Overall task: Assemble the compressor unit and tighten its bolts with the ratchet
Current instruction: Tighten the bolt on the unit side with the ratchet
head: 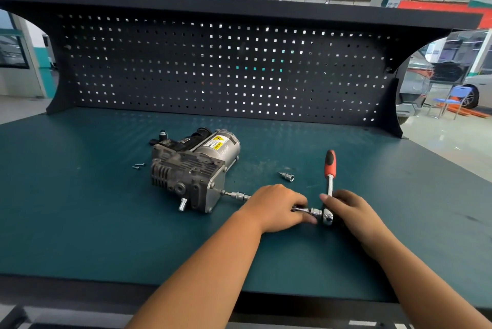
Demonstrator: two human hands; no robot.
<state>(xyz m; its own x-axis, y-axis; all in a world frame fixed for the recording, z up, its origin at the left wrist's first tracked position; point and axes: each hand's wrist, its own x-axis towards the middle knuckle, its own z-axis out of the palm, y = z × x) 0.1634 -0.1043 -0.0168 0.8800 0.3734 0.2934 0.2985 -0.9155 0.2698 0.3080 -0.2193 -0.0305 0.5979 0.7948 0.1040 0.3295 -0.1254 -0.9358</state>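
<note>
The grey compressor unit (193, 168) lies on its side on the green bench top (80, 222), its silver motor can pointing back right. A ratchet (330, 176) with a red and black handle stands roughly upright. From its head a long extension bar (239, 195) runs left to a bolt on the compressor's end plate. My left hand (277, 208) is wrapped over the middle of the extension bar. My right hand (348, 208) grips the ratchet at its head, low on the shaft.
A loose socket (287, 176) lies right of the compressor. Two small bolts (138, 166) rest to its left. A small black fitting (162, 134) stands behind it. A dark pegboard (226, 70) closes the back of the bench.
</note>
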